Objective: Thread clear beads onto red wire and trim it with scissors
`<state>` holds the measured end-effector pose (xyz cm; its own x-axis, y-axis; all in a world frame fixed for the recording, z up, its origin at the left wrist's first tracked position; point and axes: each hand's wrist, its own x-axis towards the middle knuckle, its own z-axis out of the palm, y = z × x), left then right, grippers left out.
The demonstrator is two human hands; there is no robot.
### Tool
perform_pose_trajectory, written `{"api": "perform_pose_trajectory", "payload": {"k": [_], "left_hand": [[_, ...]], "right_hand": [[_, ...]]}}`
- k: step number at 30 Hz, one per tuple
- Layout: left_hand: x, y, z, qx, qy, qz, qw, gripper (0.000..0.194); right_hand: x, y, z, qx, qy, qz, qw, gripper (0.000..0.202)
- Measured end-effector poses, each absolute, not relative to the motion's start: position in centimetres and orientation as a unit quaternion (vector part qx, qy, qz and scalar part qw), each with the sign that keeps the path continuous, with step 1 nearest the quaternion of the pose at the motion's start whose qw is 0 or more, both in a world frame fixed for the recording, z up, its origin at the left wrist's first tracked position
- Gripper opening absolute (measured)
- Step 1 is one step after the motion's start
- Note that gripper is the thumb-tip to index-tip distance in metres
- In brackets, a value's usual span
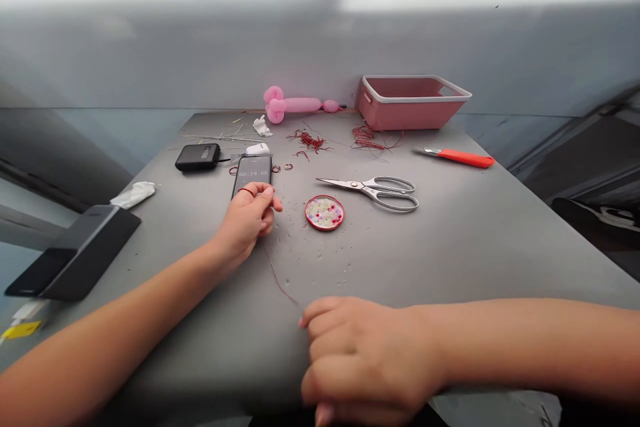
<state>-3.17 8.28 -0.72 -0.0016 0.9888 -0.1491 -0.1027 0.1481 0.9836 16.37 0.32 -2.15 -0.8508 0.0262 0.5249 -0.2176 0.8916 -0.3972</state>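
Observation:
A thin dark red thread [276, 278] runs slackly between my two hands over the grey table. My left hand [247, 219] is closed in a pinch at its upper end, in front of the phone; a red loop shows around one finger. At the lower end the thread reaches the fingertips of my right hand [357, 353], closed near the table's front edge. What lies inside the right fist is hidden. Just right of my left hand sits a round red-rimmed dish [325, 213] of small white, red and purple beads. Scissors [373, 191] lie slightly open beyond it.
The phone [254, 170] shows a timer. Behind are a black box-shaped device [197, 157], red thread scraps [311, 141], a pink balloon figure [300, 105] and a pink basket [407, 110]. An orange-handled cutter [465, 158] lies right. A dark stand [93, 250] is at left.

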Motion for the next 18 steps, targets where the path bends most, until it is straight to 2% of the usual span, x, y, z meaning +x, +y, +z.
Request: {"api": "perform_pose_trajectory", "payload": {"k": [2,5,7,9,11,13,15,18], "left_hand": [[-3.4,8.4,-0.5,0.419,0.5,0.511,0.559,0.009],[-3.3,8.3,-0.4,0.397,0.488,0.535,0.564,0.012],[-2.9,7.9,-0.4,0.384,0.477,0.543,0.574,0.015],[-2.4,7.5,-0.5,0.377,0.464,0.547,0.586,0.016],[-2.0,7.1,-0.5,0.376,0.448,0.555,0.591,0.015],[-1.7,6.7,-0.5,0.379,0.435,0.564,0.591,0.015],[-1.5,6.4,-0.6,0.385,0.425,0.568,0.591,0.013],[-1.3,6.2,-0.9,0.394,0.419,0.563,0.593,0.008]], "right_hand": [[18.3,1.1,-2.3,-0.024,-0.915,0.284,0.286,0.025],[22.1,2.2,-2.3,-0.113,-0.886,0.325,0.312,0.033],[24.5,2.9,-2.0,-0.251,-0.764,0.469,0.365,0.034],[26.5,3.8,-1.3,-0.289,-0.598,0.582,0.468,0.043],[28.2,5.1,-0.4,-0.316,-0.486,0.613,0.537,0.041],[30.0,6.9,0.3,-0.37,-0.43,0.589,0.576,0.041],[31.8,9.1,0.7,-0.444,-0.389,0.565,0.576,0.037],[34.7,12.5,0.5,-0.588,-0.356,0.559,0.463,0.033]]}}
